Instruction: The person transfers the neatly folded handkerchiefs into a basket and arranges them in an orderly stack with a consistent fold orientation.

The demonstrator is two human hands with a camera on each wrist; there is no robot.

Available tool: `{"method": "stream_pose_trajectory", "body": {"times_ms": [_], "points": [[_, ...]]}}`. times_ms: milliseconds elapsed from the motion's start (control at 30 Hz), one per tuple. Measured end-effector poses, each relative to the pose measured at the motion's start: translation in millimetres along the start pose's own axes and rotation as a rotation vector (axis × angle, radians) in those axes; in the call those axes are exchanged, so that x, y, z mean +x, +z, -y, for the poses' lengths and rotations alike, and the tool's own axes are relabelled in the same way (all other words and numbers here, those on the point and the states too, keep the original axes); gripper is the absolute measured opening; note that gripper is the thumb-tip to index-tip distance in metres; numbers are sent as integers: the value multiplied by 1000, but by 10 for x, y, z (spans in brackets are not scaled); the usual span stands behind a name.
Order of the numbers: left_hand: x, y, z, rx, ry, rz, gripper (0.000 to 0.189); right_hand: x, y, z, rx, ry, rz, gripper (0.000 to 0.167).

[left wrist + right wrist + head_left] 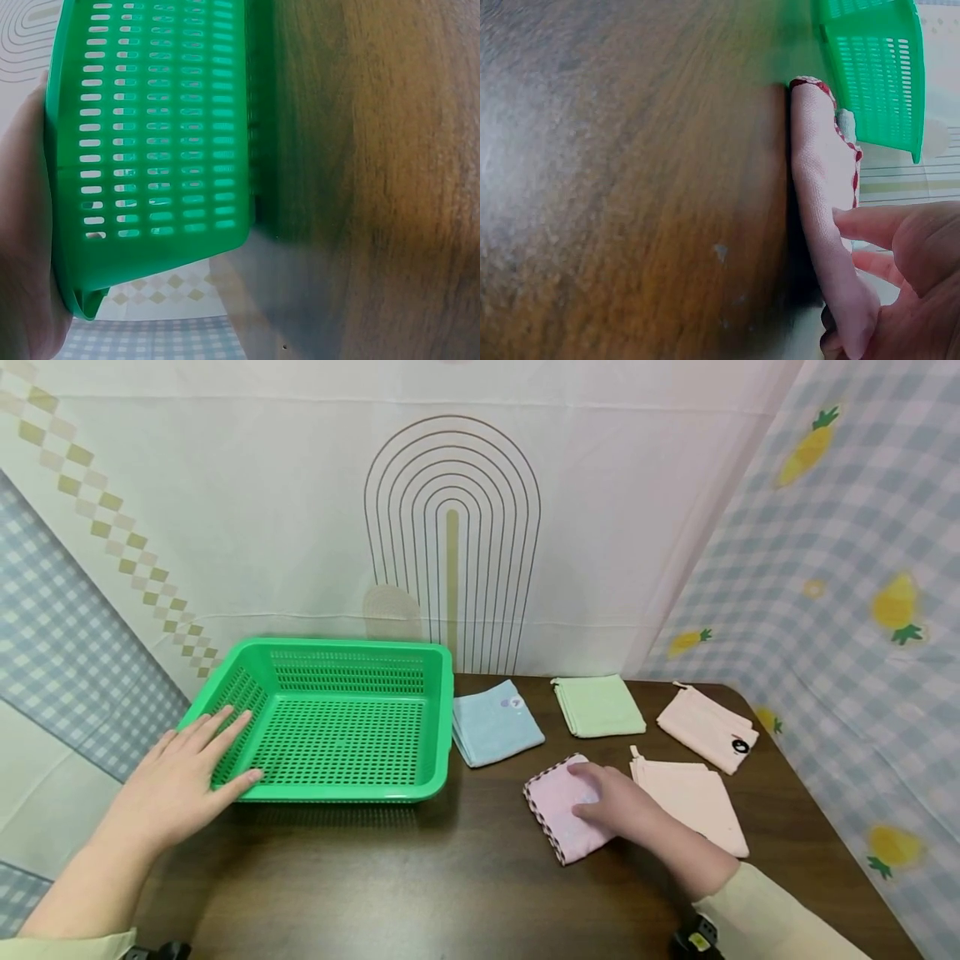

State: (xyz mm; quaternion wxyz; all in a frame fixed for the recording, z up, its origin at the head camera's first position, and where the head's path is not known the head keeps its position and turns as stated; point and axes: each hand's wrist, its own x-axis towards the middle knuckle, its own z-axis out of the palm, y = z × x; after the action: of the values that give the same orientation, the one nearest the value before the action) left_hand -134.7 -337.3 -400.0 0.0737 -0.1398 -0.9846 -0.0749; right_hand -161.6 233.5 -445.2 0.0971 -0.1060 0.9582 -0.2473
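My left hand rests over the left end of a green plastic basket, its fingers spread across the rim and thumb near the front corner. Perforated walls and base show in the basket, with nothing lying in it. On the right, my right hand grips a folded pink towel with a checked border. In the right wrist view, the thumb lies on top of that towel and fingertips show under its near edge. The towel's right part is hidden by the hand.
Right of the basket lies a folded blue towel, then a green one. Two pale pink towels with hanging loops are at the right, one behind the other. Printed cloth walls the brown table at the back and sides.
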Motion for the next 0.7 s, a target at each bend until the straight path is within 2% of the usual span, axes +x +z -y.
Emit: {"method": "stream_pose_trajectory", "body": {"times_ms": [267, 700], "points": [[13, 23, 9, -3, 14, -4, 86, -25, -36, -52, 140, -7, 35, 67], [-7, 33, 37, -7, 9, -3, 85, -73, -18, -63, 210, 14, 58, 51]]}}
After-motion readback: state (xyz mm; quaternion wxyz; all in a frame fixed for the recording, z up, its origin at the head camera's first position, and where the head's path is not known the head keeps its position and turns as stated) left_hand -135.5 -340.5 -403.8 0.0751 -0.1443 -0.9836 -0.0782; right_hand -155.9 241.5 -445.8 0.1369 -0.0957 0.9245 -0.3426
